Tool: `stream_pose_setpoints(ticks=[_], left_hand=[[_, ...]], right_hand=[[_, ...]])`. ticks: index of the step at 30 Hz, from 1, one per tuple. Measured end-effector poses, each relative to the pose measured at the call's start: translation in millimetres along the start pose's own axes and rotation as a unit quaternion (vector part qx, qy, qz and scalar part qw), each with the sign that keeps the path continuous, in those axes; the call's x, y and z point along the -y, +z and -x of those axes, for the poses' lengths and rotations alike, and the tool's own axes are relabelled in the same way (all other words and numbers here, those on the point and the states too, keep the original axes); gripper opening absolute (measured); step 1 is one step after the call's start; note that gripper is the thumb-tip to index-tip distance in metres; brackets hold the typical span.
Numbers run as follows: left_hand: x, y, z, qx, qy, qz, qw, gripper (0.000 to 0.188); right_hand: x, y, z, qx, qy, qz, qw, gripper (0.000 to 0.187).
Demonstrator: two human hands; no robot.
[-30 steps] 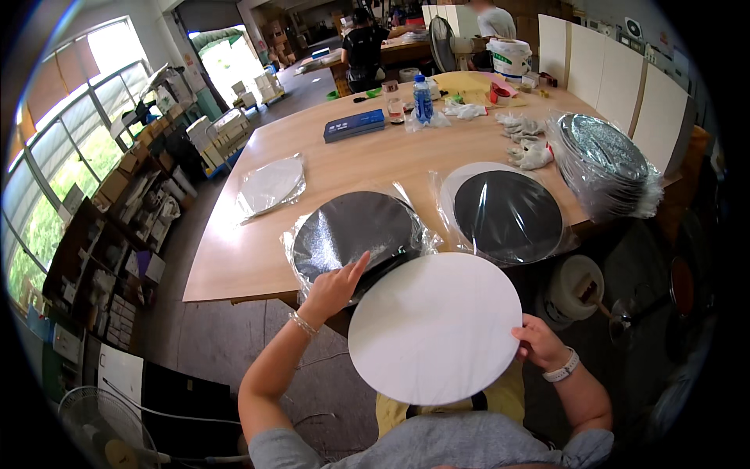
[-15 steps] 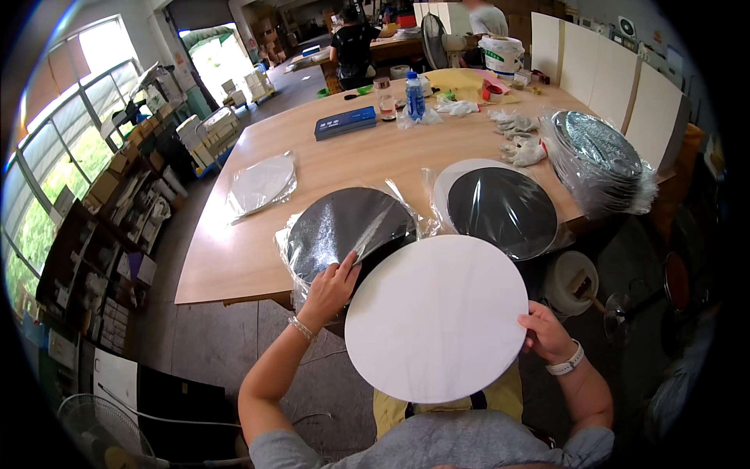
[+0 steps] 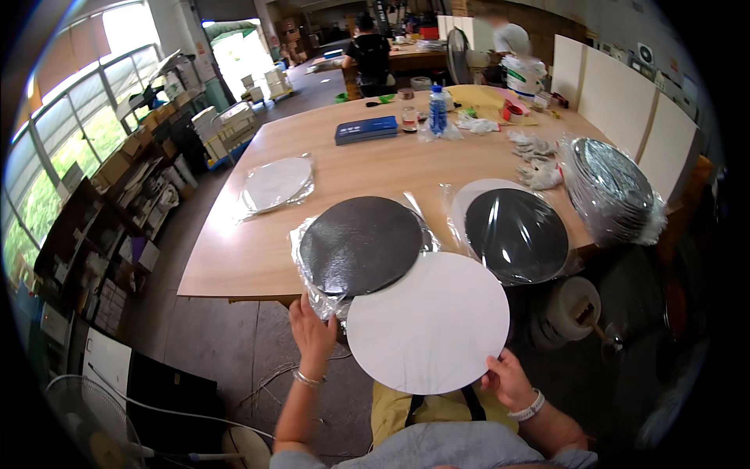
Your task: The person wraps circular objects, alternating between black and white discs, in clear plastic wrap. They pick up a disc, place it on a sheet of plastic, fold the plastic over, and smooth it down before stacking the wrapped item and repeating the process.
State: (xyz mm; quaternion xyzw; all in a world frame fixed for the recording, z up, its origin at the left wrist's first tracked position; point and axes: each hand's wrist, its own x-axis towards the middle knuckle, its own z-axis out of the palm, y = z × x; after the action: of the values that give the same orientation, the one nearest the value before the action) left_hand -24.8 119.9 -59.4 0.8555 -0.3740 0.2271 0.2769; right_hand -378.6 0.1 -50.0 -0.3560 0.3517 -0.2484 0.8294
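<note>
The left hand (image 3: 312, 332) pinches the left rim of a white round disc (image 3: 428, 322), just below a black disc in clear wrap (image 3: 361, 244). The right hand (image 3: 508, 379) grips the disc's lower right edge. Judging so, the disc is mid-handling. Beyond the fingers, another wrapped black disc (image 3: 516, 234) crowds the table (image 3: 258, 250).

The large white round disc (image 3: 428, 322) covers the near edge of the black round disc in clear plastic wrap (image 3: 361, 244), and hides the left hand (image 3: 312, 334)'s fingertips behind its rim. The right hand (image 3: 508, 381)'s fingers are mostly tucked under it too. Far down the long wooden table (image 3: 351, 168), the small clutter beside the blue-capped plastic bottle (image 3: 438, 110) is too tiny to identify.
</note>
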Motion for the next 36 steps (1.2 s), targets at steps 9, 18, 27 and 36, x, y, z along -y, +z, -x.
stream_pose_setpoints(ticks=[9, 18, 27, 36], left_hand=[[17, 73, 73, 0.078, -0.332, 0.633, 0.695, 0.029], [-20, 136, 116, 0.061, -0.169, 0.598, 0.781, 0.024], [-33, 150, 158, 0.056, -0.155, 0.543, 0.823, 0.021], [-31, 139, 151, 0.120, -0.078, 0.398, 0.906, 0.019]], right_hand=[[-11, 19, 4, -0.011, 0.045, 0.003, 0.999, 0.016], [-13, 28, 3, 0.009, 0.059, 0.014, 0.998, 0.018], [-19, 39, -9, 0.017, 0.077, 0.012, 0.997, 0.023], [-31, 95, -74, 0.064, 0.106, 0.018, 0.992, 0.027]])
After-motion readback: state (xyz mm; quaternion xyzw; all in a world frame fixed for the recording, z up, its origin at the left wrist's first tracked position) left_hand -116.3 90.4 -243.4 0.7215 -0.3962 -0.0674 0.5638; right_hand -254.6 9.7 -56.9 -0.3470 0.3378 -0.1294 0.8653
